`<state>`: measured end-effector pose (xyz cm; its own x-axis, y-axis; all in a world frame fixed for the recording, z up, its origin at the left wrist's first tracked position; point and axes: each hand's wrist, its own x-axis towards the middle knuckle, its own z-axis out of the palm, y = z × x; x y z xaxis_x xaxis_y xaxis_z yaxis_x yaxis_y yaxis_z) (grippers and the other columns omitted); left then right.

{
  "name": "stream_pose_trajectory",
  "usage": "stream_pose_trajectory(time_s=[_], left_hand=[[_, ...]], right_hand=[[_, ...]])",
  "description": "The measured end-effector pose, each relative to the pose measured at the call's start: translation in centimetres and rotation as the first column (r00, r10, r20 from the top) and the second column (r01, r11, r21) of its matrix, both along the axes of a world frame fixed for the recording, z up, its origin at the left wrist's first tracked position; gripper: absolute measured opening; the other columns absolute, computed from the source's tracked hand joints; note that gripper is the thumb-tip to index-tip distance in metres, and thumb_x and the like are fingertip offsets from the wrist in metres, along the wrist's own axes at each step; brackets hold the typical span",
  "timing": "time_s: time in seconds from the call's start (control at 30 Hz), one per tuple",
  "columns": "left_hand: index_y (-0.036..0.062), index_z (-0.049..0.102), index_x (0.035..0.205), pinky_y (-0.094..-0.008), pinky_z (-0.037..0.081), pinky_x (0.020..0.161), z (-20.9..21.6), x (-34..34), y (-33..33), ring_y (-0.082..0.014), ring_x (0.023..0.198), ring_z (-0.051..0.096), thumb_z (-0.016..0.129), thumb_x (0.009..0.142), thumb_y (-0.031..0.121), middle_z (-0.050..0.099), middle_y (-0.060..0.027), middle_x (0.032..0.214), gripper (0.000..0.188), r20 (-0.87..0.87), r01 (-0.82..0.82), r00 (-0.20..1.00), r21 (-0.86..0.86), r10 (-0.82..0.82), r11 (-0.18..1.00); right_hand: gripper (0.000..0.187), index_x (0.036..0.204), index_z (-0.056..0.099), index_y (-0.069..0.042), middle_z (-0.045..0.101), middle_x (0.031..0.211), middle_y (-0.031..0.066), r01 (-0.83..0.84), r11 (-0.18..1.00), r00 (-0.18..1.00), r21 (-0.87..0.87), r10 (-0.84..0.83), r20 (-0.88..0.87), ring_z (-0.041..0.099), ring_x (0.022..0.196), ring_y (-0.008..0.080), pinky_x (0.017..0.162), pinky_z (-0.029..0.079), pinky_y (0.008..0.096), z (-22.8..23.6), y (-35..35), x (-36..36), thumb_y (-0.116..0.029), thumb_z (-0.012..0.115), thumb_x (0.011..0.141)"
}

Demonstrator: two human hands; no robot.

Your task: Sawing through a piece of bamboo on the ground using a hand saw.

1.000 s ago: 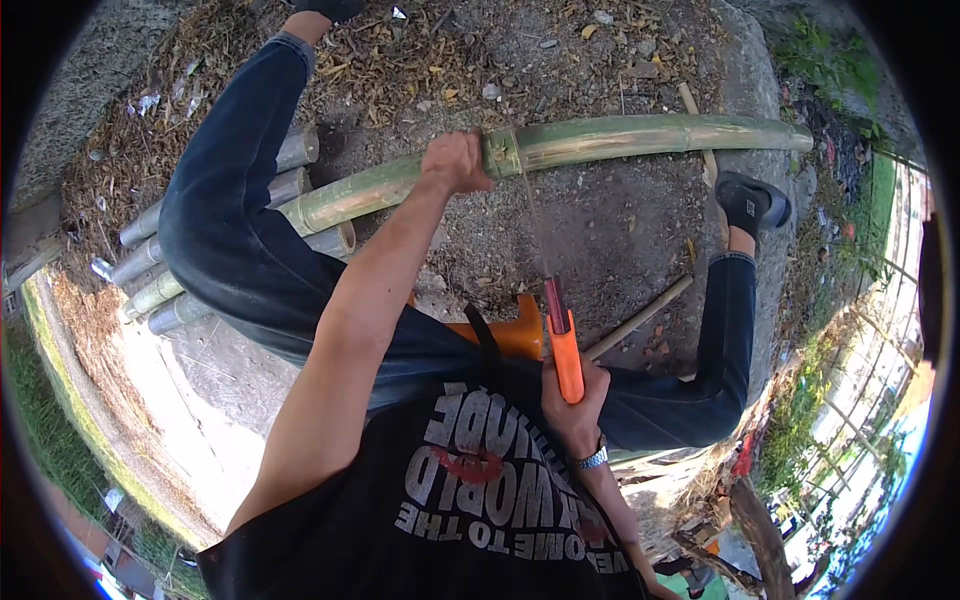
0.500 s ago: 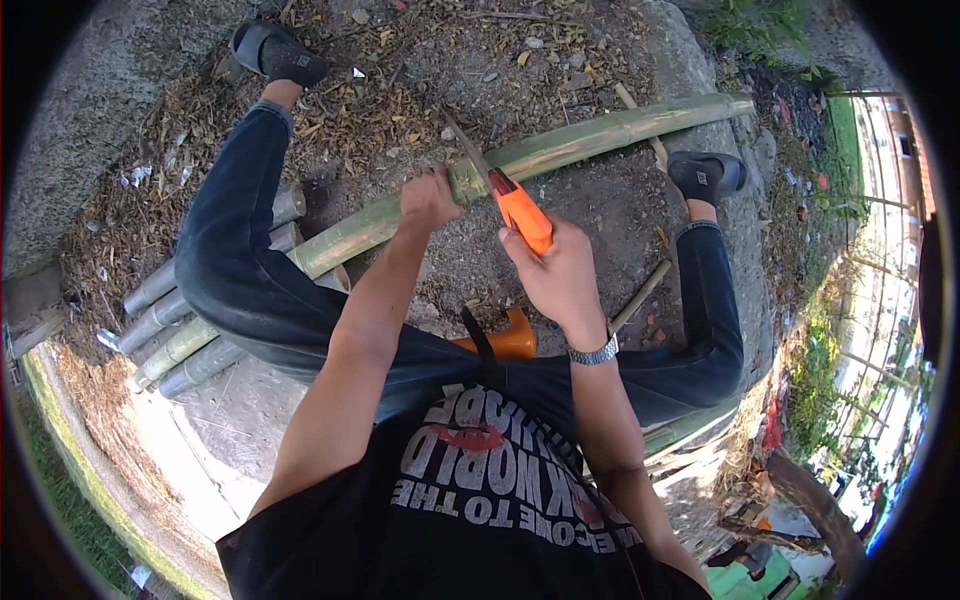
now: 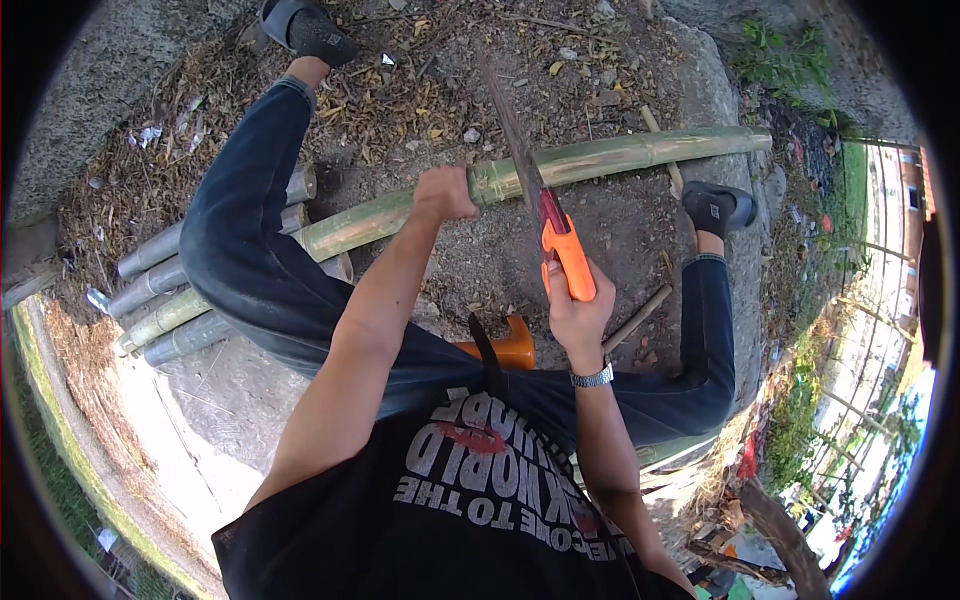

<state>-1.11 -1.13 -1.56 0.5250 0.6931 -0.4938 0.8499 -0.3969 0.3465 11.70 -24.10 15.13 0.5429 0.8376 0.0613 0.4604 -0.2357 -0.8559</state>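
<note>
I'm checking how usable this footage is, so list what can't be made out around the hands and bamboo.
All in the head view:
Teeth of the saw blade: blurred.
Fingertips of the left hand on the bamboo pole: hidden by the hand itself.
Middle of the stacked poles: covered by the left leg.
Part of the orange object: hidden behind a dark strap.

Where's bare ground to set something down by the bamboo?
Bare dirt shows right of the orange-handled saw, between the long bamboo pole, the right foot and the short stick. It's crowded at left, where bamboo lengths show either side of the left leg.
</note>
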Motion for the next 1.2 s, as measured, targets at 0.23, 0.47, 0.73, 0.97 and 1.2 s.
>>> stream_pose_trajectory(time_s=[0.23,0.47,0.73,0.97,1.2], left_hand=[[0.0030,0.062,0.131,-0.0486,0.060,0.095,-0.8,-0.2,-0.3,-0.0390,0.108,0.074,0.090,0.062,0.053,0.076,-0.0224,0.113,0.089,0.008,0.020,1.000,0.075,-0.021,0.997],[0.0040,0.063,0.133,-0.0446,0.059,0.099,-0.2,0.2,-0.2,-0.0362,0.113,0.073,0.088,0.067,0.052,0.075,-0.0206,0.120,0.085,-0.067,0.043,0.997,-0.011,-0.044,0.999],[0.0044,0.067,0.126,-0.0446,0.060,0.096,-0.4,0.6,0.9,-0.0359,0.110,0.074,0.088,0.068,0.051,0.076,-0.0193,0.116,0.077,-0.076,0.081,0.994,-0.050,-0.085,0.995],[0.0069,0.069,0.126,-0.0455,0.060,0.097,0.6,2.0,1.5,-0.0349,0.112,0.074,0.089,0.066,0.050,0.076,-0.0189,0.121,0.077,-0.126,-0.020,0.992,-0.043,0.014,0.999],[0.0040,0.069,0.125,-0.0449,0.058,0.101,1.8,1.3,0.0,-0.0343,0.115,0.073,0.091,0.067,0.050,0.076,-0.0203,0.121,0.077,-0.129,0.017,0.991,-0.074,-0.027,0.997]], right_hand=[[0.014,0.101,0.074,0.002,0.068,0.073,0.0123,0.025,0.998,0.996,-0.053,-0.029,-0.085,0.065,0.060,0.0206,0.060,0.050,0.0355,-3.2,-1.9,-0.5,-0.010,0.072,0.093],[0.011,0.092,0.071,0.001,0.066,0.069,0.0156,0.010,0.993,0.998,-0.121,-0.018,-0.064,0.068,0.059,0.0309,0.058,0.051,0.0385,-3.2,-4.7,-1.8,-0.009,0.072,0.090],[0.009,0.087,0.070,0.001,0.065,0.065,0.0138,0.010,0.942,0.996,-0.336,-0.040,-0.082,0.067,0.052,0.0281,0.054,0.051,0.0360,3.5,-14.4,-3.6,-0.006,0.074,0.085],[0.018,0.079,0.067,0.000,0.062,0.063,0.0187,0.060,0.998,0.998,-0.008,-0.060,0.005,0.066,0.055,0.0341,0.056,0.050,0.0406,-8.3,1.8,-0.4,-0.014,0.077,0.083],[0.020,0.088,0.070,0.001,0.067,0.074,0.0206,-0.056,0.989,0.996,-0.139,0.064,0.057,0.068,0.070,0.0431,0.066,0.053,0.0471,-4.1,2.8,-0.5,-0.017,0.078,0.089]])
